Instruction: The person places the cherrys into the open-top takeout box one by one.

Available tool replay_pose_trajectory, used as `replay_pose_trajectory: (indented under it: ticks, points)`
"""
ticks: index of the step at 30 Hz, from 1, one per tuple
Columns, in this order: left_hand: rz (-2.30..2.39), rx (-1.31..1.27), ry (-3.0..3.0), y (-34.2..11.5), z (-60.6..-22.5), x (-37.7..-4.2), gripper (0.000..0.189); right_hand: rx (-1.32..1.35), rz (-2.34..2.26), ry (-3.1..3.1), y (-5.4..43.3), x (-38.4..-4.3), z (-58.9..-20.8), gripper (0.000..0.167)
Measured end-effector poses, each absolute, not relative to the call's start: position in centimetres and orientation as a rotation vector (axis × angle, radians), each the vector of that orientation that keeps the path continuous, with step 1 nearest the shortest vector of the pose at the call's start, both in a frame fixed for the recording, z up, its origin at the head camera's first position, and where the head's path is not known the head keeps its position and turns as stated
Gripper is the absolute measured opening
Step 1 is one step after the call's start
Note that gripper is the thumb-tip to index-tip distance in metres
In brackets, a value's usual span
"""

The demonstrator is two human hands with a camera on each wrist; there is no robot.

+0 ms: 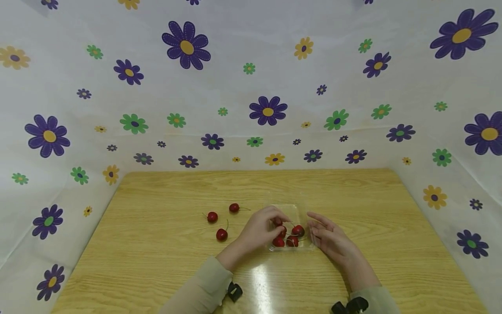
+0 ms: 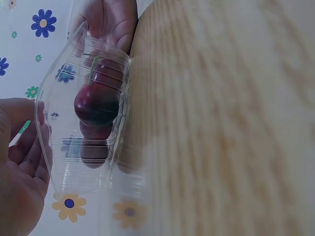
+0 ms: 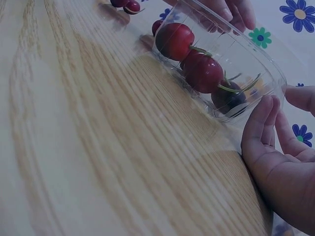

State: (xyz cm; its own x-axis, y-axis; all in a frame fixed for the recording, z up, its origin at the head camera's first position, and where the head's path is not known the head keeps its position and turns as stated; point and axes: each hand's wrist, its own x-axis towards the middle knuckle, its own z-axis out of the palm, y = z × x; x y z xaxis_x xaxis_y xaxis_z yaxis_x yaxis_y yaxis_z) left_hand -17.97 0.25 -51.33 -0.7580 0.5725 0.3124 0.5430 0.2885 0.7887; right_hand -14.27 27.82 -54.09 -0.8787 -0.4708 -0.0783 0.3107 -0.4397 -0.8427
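A clear plastic box [image 1: 299,209] stands on the table with several red cherries [image 1: 292,240] in it, some with green stems. Over the box's left side reaches my left hand [image 1: 259,229], its fingers bent down toward a cherry just beneath them. In the left wrist view, nothing shows between the fingers [image 2: 29,157] of that hand, which are near the box's rim. Fairly straight, the fingers of my right hand [image 1: 333,242] rest beside the right wall. In the right wrist view its fingertips [image 3: 269,101] are right at the box's corner.
Left of the box lie three loose cherries with stems: one farther back [image 1: 234,208], one at far left [image 1: 212,217] and one nearer me [image 1: 222,234]. A wooden table [image 1: 164,253] carries everything. Flower-printed white sheeting [image 1: 219,87] surrounds it at the back and sides.
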Motion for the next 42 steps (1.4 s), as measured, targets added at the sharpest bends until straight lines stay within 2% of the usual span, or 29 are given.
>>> replay_pose_trajectory:
  ticks: [26, 42]
  points:
    - [1.493, 0.973, 2.594, -2.6, -51.2, -17.7, 0.024, -0.268, -2.338, 1.262, 27.8, -14.1, -54.0, 0.052]
    - [1.519, 0.992, 2.647, -4.9, -51.4, -17.6, 0.024, -0.25, -2.343, 1.257, 27.8, -14.2, -54.1, 0.052]
